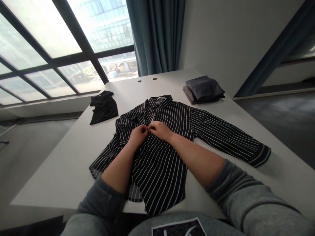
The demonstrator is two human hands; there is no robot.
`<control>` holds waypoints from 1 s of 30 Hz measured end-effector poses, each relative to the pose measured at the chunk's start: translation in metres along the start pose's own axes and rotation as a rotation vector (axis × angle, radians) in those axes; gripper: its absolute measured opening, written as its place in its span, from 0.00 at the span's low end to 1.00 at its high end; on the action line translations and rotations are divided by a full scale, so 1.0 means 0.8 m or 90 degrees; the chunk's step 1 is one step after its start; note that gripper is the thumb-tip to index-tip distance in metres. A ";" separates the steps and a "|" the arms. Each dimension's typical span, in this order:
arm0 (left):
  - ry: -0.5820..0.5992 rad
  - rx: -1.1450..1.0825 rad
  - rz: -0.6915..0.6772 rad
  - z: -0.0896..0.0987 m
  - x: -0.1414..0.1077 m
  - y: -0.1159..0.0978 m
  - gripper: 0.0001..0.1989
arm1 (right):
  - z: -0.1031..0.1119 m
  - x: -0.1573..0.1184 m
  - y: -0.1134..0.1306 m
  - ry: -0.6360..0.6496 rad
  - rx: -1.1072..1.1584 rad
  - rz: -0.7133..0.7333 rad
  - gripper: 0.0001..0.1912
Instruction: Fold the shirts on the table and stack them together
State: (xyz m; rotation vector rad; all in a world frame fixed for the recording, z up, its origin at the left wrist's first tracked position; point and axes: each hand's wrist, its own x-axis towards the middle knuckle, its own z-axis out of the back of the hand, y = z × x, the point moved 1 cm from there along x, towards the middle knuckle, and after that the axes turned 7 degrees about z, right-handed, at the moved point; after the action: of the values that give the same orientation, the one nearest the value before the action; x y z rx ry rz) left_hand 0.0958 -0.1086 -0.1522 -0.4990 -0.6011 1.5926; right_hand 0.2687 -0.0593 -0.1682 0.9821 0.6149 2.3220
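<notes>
A black shirt with white stripes (162, 170) lies face up on the white table, its collar pointing away from me. One sleeve stretches out to the right; the left side is rumpled. My left hand (139, 134) pinches the front opening at mid-chest. Right beside it, my right hand (160, 129) is closed on the same front edge, fingertips nearly meeting those of the left. Whatever small part sits between the fingertips, perhaps a button, is too small to make out.
On the white table (66, 167), a crumpled black garment (105, 107) lies at the far left. A stack of folded grey clothes (203, 89) stands at the back right. Behind the table are a blue curtain (157, 36) and large windows (73, 42).
</notes>
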 end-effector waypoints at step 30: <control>-0.017 -0.207 -0.020 -0.003 0.009 0.007 0.06 | 0.009 0.003 -0.004 -0.040 0.087 -0.108 0.08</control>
State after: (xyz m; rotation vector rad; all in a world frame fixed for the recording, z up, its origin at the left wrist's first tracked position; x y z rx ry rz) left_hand 0.0920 -0.1013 -0.1573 -0.7061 -0.8905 1.4792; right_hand 0.2740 -0.0543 -0.1641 1.0174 0.8074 2.1153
